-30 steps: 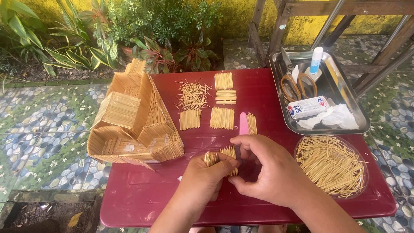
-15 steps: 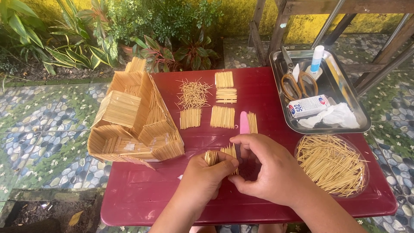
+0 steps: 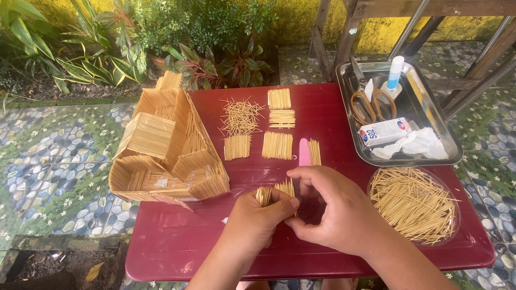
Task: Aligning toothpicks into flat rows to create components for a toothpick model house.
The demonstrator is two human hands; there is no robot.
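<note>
Two hands meet just in front of the pink file (image 3: 303, 153): left hand (image 3: 257, 217) pinches a small toothpick panel (image 3: 275, 193), right hand (image 3: 336, 212) curls beside it, grip unclear. Squeezing unevenly could buckle the panel onto the worktop (image 3: 177, 247).

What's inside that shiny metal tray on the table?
The metal tray holds orange-handled scissors, a small glue bottle, a little white box and crumpled white tissue. Anything beneath the tissue is hidden.
</note>
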